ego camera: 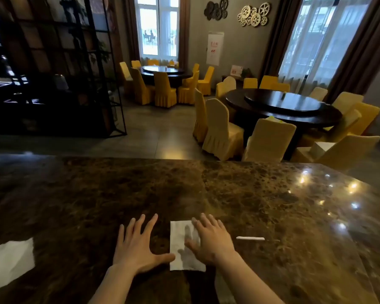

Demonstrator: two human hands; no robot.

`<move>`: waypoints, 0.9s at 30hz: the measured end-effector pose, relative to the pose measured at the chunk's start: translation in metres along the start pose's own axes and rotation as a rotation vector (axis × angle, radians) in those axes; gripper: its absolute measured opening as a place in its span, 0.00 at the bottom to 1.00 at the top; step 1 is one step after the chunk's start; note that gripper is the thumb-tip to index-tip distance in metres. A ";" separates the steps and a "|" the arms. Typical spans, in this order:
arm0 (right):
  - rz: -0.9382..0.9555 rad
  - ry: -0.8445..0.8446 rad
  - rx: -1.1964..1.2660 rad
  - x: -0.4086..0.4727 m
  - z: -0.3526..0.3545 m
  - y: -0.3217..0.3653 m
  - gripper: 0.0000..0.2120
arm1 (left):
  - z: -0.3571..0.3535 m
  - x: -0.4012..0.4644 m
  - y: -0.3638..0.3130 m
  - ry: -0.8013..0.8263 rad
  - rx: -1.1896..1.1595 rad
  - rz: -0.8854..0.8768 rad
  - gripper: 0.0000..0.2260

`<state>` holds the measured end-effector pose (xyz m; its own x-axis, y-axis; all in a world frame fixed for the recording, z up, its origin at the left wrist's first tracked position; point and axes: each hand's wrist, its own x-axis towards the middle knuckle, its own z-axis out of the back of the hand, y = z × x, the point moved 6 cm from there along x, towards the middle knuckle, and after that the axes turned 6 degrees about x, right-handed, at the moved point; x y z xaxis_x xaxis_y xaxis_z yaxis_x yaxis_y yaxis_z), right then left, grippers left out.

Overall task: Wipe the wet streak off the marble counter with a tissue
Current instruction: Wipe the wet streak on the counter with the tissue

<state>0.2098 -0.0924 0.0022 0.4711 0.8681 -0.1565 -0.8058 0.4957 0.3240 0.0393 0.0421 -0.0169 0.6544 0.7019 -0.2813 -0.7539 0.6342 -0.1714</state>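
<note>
- Work surface: the marble counter point(250, 194), dark brown and glossy, runs across the lower half of the head view.
- Wiping material: one white tissue point(185, 249) lies flat and unfolded on the counter near the front edge, directly between the two hands.
- Left hand point(138, 246): palm down, fingers spread wide, holding nothing. The thumb tip reaches the tissue's left edge, low down, and appears to touch it.
- Right hand point(213, 240): palm down, fingers extended and loosely spread, gripping nothing. The fingers lie over the tissue's right edge; whether they press on it or hover just above it cannot be told.
- Wet streak: a paler, hazy patch point(191, 202) shows on the marble just beyond the tissue. It may be the streak or only a reflection — the view does not settle this.
- Other items: a second white sheet point(9, 262) rests at the left edge of the counter, well apart, and a small white stick-shaped object point(250, 238) lies to the right of the right hand.
- Progress, as a judgement: early stage. The tissue is laid out and positioned but not gathered or gripped, and grey patches on it may be damp or shadow.
- Remaining: take control of the tissue, pass it over the wet area and confirm the marble is dry.
</note>
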 end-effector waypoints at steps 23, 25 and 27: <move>-0.401 -0.645 1.045 -0.053 0.016 -0.127 0.17 | -0.056 0.013 -0.073 0.087 0.017 -0.285 0.64; -0.542 -0.752 1.144 -0.068 0.028 -0.174 0.18 | -0.056 0.017 -0.093 0.042 0.025 -0.283 0.61; -0.621 -0.840 1.162 -0.087 0.040 -0.210 0.18 | -0.058 0.023 -0.110 -0.009 0.031 -0.282 0.57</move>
<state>0.3526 -0.2731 -0.0148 0.9898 0.0826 -0.1164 0.1059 0.1215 0.9869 0.1336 -0.0305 -0.0592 0.8384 0.4993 -0.2186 -0.5402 0.8143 -0.2122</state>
